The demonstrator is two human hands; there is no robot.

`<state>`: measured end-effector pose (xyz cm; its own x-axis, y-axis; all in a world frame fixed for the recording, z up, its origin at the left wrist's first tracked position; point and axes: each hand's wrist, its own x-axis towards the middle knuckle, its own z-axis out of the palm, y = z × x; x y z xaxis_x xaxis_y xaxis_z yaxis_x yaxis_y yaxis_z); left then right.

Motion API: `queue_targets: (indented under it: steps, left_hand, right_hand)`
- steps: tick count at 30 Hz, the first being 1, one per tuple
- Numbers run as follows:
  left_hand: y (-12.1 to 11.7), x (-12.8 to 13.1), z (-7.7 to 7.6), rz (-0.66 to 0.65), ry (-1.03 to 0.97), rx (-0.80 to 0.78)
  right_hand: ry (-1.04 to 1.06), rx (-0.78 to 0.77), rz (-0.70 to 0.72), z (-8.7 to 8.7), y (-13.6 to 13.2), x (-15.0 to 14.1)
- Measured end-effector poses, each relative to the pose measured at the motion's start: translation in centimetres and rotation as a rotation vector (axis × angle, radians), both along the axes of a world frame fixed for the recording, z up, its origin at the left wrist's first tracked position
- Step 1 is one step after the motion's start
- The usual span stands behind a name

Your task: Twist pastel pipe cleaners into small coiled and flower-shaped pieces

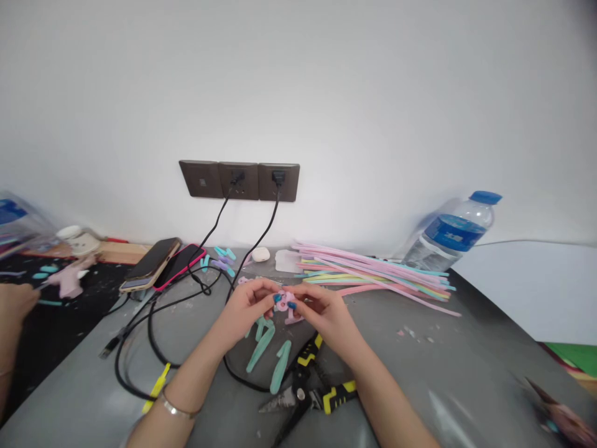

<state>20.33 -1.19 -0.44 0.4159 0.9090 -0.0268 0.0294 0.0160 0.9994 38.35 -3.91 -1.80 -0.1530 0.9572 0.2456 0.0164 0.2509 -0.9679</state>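
In the head view, the person's two forearms (194,375) reach up from the bottom edge, the left one wearing a bracelet (178,409). The left hand (252,305) and right hand (326,310) meet near the middle. Each hand's grip is pinched: the fingertips of both grasp one small pink piece (283,301), held between them over the grey surface (401,354). Whether the pink strip just below belongs to it is hard to tell.

Between the forearms lie black-and-yellow pliers (301,394), spread open, the right forearm covering part of the handles. Folded green strips (262,347) lie just below the hands. To the left, black cables (116,359) loop across the surface and up to wall sockets (202,177); a yellow tie (157,386) hangs on one loop. Two phones (150,264) lie side by side behind them.

Beyond the hands sit a small white case (260,254) and, to its right, a bundle of pastel stems (373,272). A tilted bottle (452,231) stands near the bundle's far end. At the far left, another person's hand (17,303) is near a pink shape (68,278).
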Motion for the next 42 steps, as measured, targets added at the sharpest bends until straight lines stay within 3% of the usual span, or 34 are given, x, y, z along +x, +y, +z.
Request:
queue_targets:
  steps: [9, 14, 22, 28, 35, 42]
  left_hand:
    - [0.0, 0.6, -0.6, 0.03, 0.06, 0.029]
    - [0.1, 0.4, -0.6, 0.018, 0.04, 0.024]
    - [-0.3, 1.0, -0.7, 0.078, 0.009, 0.007]
    - [-0.4, 1.4, -0.9, 0.037, -0.065, -0.053]
    - [-0.6, 1.5, -1.5, 0.06, 0.004, 0.034]
    - [-1.2, 2.2, -1.6, 0.133, -0.008, 0.096]
  right_hand:
    - [-0.216, 0.145, -0.067, -0.2, 0.0, -0.1]
    - [-0.026, -0.006, -0.023, 0.3, -0.1, -0.2]
    - [0.121, -0.193, -0.031, -0.4, 0.6, 0.0]
    - [0.169, -0.24, -0.004, 0.2, 0.5, 0.0]
    - [0.165, -0.272, -0.028, -0.2, 0.5, -0.3]
    - [0.342, -0.313, -0.058, 0.1, 0.2, -0.6]
